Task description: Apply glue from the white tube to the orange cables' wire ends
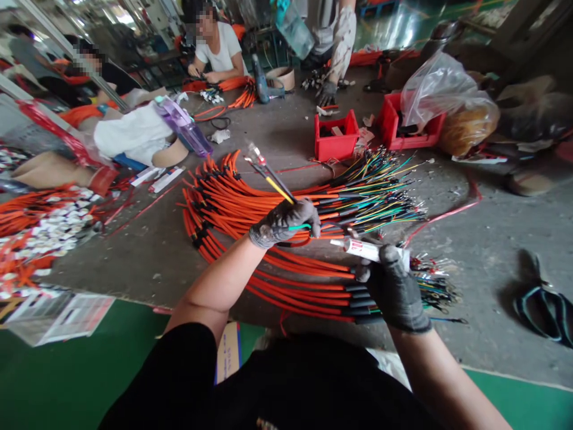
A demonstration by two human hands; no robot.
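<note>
Your gloved left grip (284,222) clamps springy thin wires (271,178); your gloved right grip (394,289) clamps a light, squeezable white tube (370,250), held around its soft body.

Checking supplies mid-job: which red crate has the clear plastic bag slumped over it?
The crate on the right; the bag rests on it, while the other crate beside it has none.
</note>
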